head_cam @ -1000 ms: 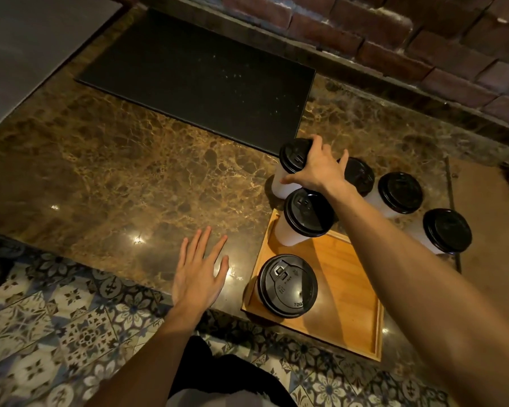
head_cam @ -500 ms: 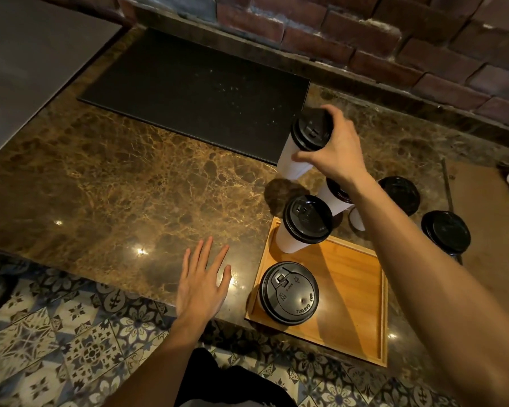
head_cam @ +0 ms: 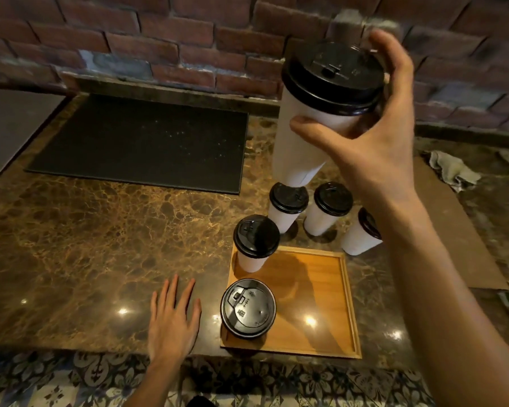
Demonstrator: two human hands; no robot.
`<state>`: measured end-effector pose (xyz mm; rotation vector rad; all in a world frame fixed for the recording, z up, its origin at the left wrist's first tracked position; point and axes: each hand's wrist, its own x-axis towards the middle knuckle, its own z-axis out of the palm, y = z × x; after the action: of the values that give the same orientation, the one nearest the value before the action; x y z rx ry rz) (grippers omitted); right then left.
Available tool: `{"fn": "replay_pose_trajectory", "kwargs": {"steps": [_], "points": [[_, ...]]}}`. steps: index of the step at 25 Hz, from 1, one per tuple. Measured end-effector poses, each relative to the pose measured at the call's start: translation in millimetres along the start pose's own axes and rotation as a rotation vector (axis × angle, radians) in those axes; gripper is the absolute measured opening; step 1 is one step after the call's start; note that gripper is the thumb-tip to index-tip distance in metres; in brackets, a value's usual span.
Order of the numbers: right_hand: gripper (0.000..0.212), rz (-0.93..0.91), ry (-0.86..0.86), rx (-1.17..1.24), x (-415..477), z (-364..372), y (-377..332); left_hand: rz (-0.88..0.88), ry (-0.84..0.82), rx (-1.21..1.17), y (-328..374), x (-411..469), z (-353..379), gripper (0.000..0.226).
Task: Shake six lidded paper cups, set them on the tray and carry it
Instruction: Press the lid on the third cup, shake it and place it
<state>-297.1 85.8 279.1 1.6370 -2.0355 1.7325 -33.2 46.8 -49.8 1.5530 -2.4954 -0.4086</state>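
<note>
My right hand (head_cam: 376, 142) grips a white paper cup with a black lid (head_cam: 306, 124), held high above the counter and close to the camera. The square wooden tray (head_cam: 321, 301) lies near the counter's front edge. Two lidded cups stand on its left side, a near cup (head_cam: 248, 308) and a far cup (head_cam: 254, 243). Three more lidded cups stand on the marble just behind the tray: a left cup (head_cam: 287, 205), a middle cup (head_cam: 329, 207) and a right cup (head_cam: 360, 233) partly hidden by my forearm. My left hand (head_cam: 172, 321) rests flat on the counter, left of the tray.
A black mat (head_cam: 141, 142) lies at the back left of the marble counter (head_cam: 86, 230). A brick wall (head_cam: 159, 39) rises behind. A crumpled cloth (head_cam: 453, 170) and a brown board (head_cam: 476, 236) are to the right. Patterned floor tiles (head_cam: 56, 380) show below the counter edge.
My right hand has lifted the gripped cup from among the others, up and toward the camera. The view has tilted up to show the wall. My left hand has stayed flat.
</note>
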Motion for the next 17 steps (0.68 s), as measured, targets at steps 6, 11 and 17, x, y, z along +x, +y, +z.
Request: {"fn": "replay_pose_trajectory", "kwargs": {"steps": [6,11,17], "points": [[0.101,0.031,0.038,0.056,-56,-57,-30,-0.014,-0.005,-0.03,3,-1,1,0.052],[0.093,0.128,0.061,0.113,-119,-73,-33,-0.01,0.016,-0.025,3,0,3,0.045],[0.088,0.253,0.075,0.136,-164,-64,-28,-0.03,-0.046,-0.054,1,0,1,0.047]]}}
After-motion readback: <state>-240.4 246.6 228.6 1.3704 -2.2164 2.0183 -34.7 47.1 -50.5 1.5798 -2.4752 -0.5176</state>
